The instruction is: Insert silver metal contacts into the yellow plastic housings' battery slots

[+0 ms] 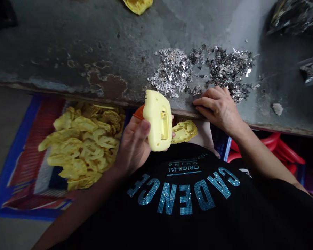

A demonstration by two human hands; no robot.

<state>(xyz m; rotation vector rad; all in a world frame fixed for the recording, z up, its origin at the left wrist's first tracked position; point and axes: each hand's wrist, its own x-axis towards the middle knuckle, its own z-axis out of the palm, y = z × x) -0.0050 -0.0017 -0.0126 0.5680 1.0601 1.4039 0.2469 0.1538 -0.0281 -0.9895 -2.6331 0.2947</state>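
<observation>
My left hand (137, 144) is wrapped round a pale yellow plastic housing (156, 121), which has a rectangular battery compartment facing up. A bit of orange (139, 112) shows behind the housing; what it belongs to is hidden. At the table edge, the fingers of my right hand (220, 109) are pressed together; whatever is between the fingertips is hidden. Just beyond that hand lie small dark metal pieces (221, 66), with a brighter silver heap of metal pieces (173, 71) to their left. A second yellow housing half (184, 132), inner side up, rests below the table edge.
On the left below the table, a blue and red crate (23, 166) holds many yellow plastic shells (80, 142). Red curved parts (273, 147) sit below the table on the right. Plastic bags (299, 15), a whitish lump (277, 109) and a yellow piece (138, 5) lie on the table (67, 34).
</observation>
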